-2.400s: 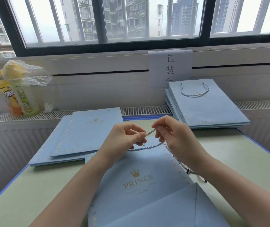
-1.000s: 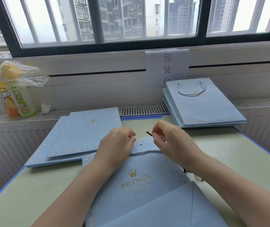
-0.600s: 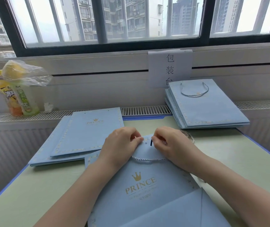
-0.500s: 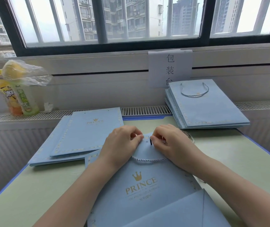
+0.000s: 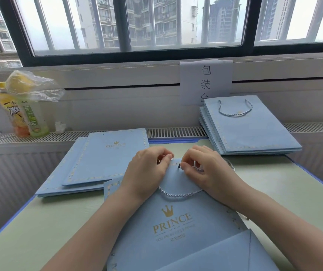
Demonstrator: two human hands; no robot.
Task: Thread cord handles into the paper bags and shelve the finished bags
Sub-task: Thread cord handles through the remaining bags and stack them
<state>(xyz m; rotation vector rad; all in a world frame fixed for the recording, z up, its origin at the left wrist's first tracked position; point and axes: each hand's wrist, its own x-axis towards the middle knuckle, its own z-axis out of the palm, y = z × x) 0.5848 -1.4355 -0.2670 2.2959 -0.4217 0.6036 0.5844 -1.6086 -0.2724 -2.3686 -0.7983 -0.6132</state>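
Both hands have come down from mid-air, where the cord was held stretched between them, to the top edge of the paper bag (image 5: 176, 222) lying flat on the worktop (image 5: 29, 227). Left hand (image 5: 147, 171): fingers curled, pinching the bag's top edge near the left handle hole. Right hand (image 5: 203, 171): fingers curled around the cord handle (image 5: 180, 195), pinching it just behind its dark tip (image 5: 179, 165). The tip stands nearly upright and points down at the bag's face, just beside the right handle hole; the hole itself is hidden by the fingers, so whether the tip has entered cannot be told. From the left hand the cord hangs in a slack loop across the bag's face toward the person, its long axis running left to right between the two wrists, which suggests one end is already seated. The right hand is the nearer to the free tip, and the coming push would run downward, through the paper. Finished stack (image 5: 254, 133), with a handle showing, lies far right on the sill; the unthreaded stack (image 5: 98, 163) lies to the left. Task stage, by judgement: second end of this handle being inserted; shelving not yet begun.
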